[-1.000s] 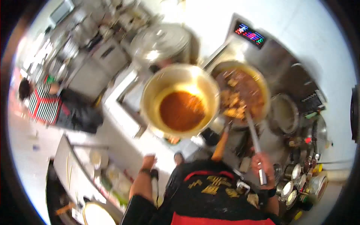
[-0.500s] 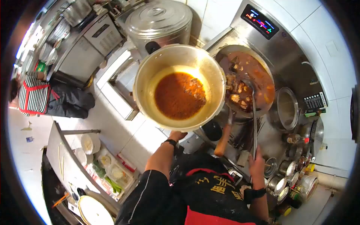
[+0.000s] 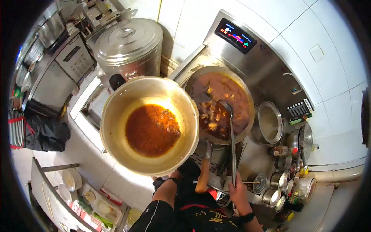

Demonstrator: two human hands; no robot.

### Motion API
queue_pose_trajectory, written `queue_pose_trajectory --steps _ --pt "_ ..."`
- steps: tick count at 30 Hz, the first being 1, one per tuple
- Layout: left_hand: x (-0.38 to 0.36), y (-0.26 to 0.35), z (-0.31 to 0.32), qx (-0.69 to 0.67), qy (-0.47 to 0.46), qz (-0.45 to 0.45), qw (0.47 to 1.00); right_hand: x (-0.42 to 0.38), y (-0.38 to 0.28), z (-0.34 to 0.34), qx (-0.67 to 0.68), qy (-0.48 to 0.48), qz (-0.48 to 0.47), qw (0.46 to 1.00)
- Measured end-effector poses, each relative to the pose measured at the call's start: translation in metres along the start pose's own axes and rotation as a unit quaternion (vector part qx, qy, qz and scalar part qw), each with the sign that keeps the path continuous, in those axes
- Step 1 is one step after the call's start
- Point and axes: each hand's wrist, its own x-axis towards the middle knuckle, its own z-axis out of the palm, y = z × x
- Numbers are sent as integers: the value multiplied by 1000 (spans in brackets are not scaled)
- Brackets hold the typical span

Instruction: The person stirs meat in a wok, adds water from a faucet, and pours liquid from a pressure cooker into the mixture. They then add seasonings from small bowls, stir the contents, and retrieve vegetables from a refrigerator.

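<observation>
A large metal pot (image 3: pixel 112 135) with reddish-brown sauce (image 3: pixel 152 129) in its bottom is held up at the centre left. My left hand (image 3: pixel 155 178) holds it from below the near rim; most of its fingers are hidden behind the pot. My right hand (image 3: pixel 239 190) is closed round the long handle of a metal ladle (image 3: pixel 233 149). The ladle's bowl lies in a wok (image 3: pixel 250 112) of brown stew with chunks, right of the pot. The wok's wooden handle (image 3: pixel 203 174) points towards me.
Behind the pot stands a large lidded steel pot (image 3: pixel 148 58). A steel basin (image 3: pixel 269 123) and several seasoning containers (image 3: pixel 275 196) are on the right. A lit control panel (image 3: pixel 235 35) is behind the wok. Another person's dark trousers (image 3: pixel 48 133) show at far left, above a shelf unit (image 3: pixel 58 197).
The view has shifted, so most things appear further left. The pot sits lower and further left relative to the wok. The ladle's bowl is still in the stew.
</observation>
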Motion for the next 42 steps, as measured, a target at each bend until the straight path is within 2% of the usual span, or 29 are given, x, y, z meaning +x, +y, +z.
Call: queue_pose_trajectory --steps 2,4,9,16,17,18,20,21,23,24,25,27,28,29,30,31,32,34,35,36,38,40,42 --pt "-1 -4 7 -6 -4 -21 1000 0 0 1 25 -17 31 999" --pt "-1 -7 11 -12 -4 -35 999 1 1 0 29 0 4 1000" --pt "0 -12 16 -22 2 -56 998 1 0 -2 -4 -28 35 999" --pt "28 -34 30 -55 12 -88 995 1 5 -1 26 10 -11 1000" --pt "10 -10 -6 16 30 31 999 0 10 0 29 14 -24 999" --pt "6 -2 -27 20 37 38 998 0 14 1 33 19 -38 999" --pt "8 -3 -61 65 -144 -7 987 -2 18 2 25 19 -13 999" --pt "-1 -8 -77 101 -87 76 988 -2 20 2 13 10 14 1000" --pt "13 -60 -80 94 -116 94 984 -3 26 2 3 1 32 999" --pt "-13 -61 -105 88 -7 148 985 -4 28 3 -16 -19 56 998" --pt "-22 -71 -125 175 -43 122 976 -4 31 6 -3 -8 50 999" --pt "-26 -127 -140 328 -65 154 930 -6 37 10 33 13 13 999" --pt "-42 -139 -158 112 -105 -2 988 -6 37 10 49 22 -4 999" --pt "-65 -145 -177 -60 -95 -137 984 -7 36 9 47 2 15 999" --pt "-89 -146 -194 -219 -32 -226 949 -7 37 8 55 4 12 998" --pt "-110 -159 -214 -316 -3 -188 930 -7 39 9 70 12 -12 997" --pt "-118 -172 -242 -497 -39 -213 840 -7 41 10 84 18 -35 996" --pt "-132 -183 -270 -347 20 -98 932 1 50 17 123 4 -27 992" --pt "-142 -189 -279 -357 16 -76 931 -4 56 22 153 -11 -16 988" --pt "-155 -167 -304 -368 12 -56 928 -10 48 16 156 -23 -8 987" --pt "-179 -101 -341 -294 -61 -17 954 -11 25 -1 133 -39 24 990" --pt "-193 -47 -356 -253 -171 36 951 -7 37 13 121 -35 16 992" --pt "-195 -4 -357 -131 -260 102 951 -10 40 17 105 -33 7 994"
